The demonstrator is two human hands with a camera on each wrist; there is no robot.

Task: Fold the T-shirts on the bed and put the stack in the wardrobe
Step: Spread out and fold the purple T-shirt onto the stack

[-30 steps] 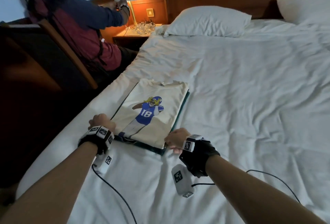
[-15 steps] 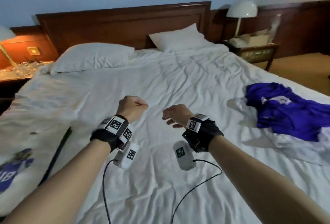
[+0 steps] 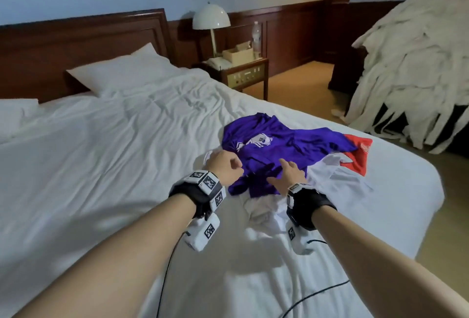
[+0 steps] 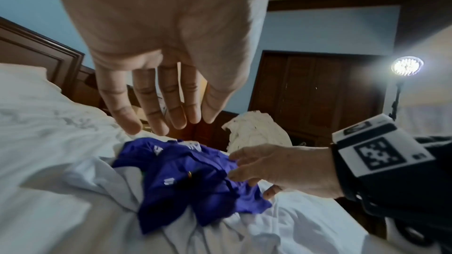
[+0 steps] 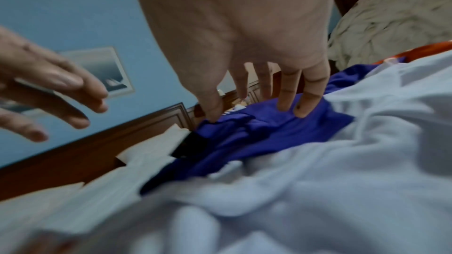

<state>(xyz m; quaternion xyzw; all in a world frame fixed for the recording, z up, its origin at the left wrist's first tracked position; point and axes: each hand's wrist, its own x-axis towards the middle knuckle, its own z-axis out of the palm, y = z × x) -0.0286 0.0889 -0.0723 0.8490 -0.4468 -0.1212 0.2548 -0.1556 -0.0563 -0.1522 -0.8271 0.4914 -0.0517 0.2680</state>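
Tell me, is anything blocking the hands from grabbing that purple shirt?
Nothing visible. The purple shirt lies crumpled on top of the pile. The right hand already touches it; the left hand hovers open at its edge.

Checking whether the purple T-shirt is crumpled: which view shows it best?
The head view: the whole purple T-shirt lies crumpled on the bed. The left wrist view shows most of it, foreshortened; the right wrist view only a blurred part.

We see our left hand (image 4: 156,45) hanging over the bed (image 4: 44,123), fingers (image 4: 149,103) straight and loose above the crumpled purple T-shirt (image 4: 195,181). Our right hand (image 4: 281,167) reaches in from the right, fingertips touching the shirt's edge.
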